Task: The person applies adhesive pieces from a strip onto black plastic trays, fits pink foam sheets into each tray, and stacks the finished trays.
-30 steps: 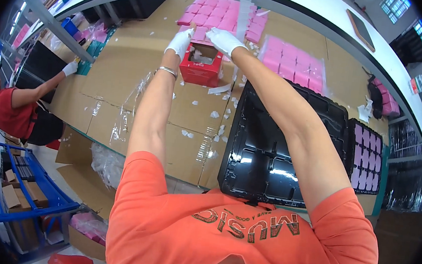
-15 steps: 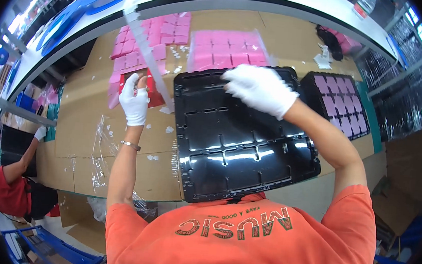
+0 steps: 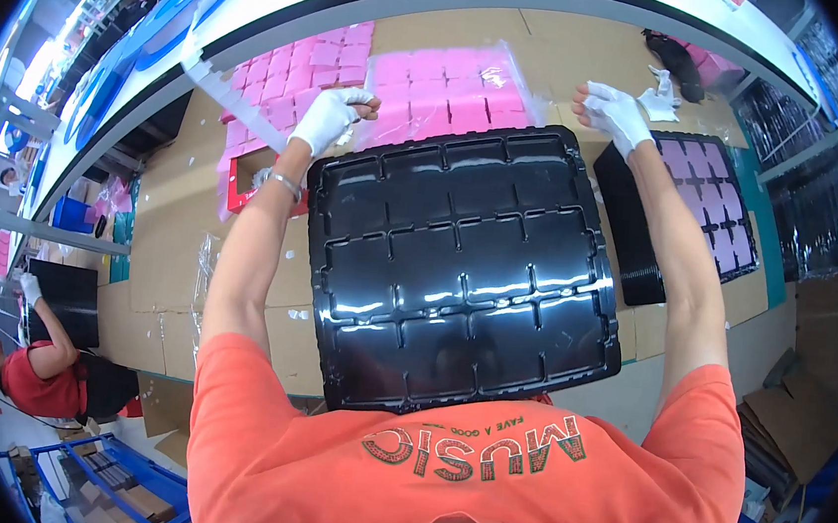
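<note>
The left hand (image 3: 336,119), in a white glove with bare fingertips, is raised over the far part of the brown cardboard-covered tabletop (image 3: 162,264). Its fingers are curled toward the right; whether they grip anything cannot be determined. It is at the left end of a flat clear plastic bag (image 3: 452,83) of pink blocks laid in rows; contact with the bag cannot be confirmed. A silver-coloured bracelet (image 3: 286,185) circles the left wrist.

The right hand (image 3: 611,116), gloved likewise, is to the right of the bag and just left of a crumpled white scrap (image 3: 660,98). Its fingers are bent, tips pointing left; no object is discernible in them, and how far they are closed cannot be established.

A large, glossy black plastic tray (image 3: 460,250) with moulded ridges lies between the two forearms, its near edge at the person's orange shirt (image 3: 470,475). The bag lies just beyond its far edge. To the right, partly behind the right forearm, stands a black tray stack with pink-filled compartments (image 3: 709,192).

To the left, a red cardboard box (image 3: 238,191) with an opening is partly hidden by the left forearm. Loose rows of pink blocks (image 3: 301,67) lie beyond it. At far left is a co-worker in red (image 3: 35,377).
</note>
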A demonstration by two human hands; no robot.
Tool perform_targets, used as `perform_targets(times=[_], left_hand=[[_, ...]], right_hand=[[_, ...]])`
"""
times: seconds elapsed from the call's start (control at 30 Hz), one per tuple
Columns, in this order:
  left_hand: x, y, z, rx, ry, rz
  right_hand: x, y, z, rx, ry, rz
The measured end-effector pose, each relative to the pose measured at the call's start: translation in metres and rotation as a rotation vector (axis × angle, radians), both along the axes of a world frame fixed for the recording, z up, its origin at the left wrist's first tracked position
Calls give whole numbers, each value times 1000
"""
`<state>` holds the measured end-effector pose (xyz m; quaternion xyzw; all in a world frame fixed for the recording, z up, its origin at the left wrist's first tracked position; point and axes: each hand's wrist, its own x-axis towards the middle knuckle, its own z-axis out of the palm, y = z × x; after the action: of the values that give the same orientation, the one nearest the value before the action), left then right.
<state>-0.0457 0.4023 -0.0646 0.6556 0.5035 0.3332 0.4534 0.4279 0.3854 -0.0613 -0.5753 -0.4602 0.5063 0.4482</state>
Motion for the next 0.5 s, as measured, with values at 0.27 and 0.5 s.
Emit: perform_targets(times=[0.27, 0.5], left_hand=[[-23, 43, -69, -25, 563, -291], [4, -1, -75, 977, 900, -790]], right_hand=[[-40, 64, -99, 395, -857, 591], [-50, 50, -112, 687, -1481, 849]])
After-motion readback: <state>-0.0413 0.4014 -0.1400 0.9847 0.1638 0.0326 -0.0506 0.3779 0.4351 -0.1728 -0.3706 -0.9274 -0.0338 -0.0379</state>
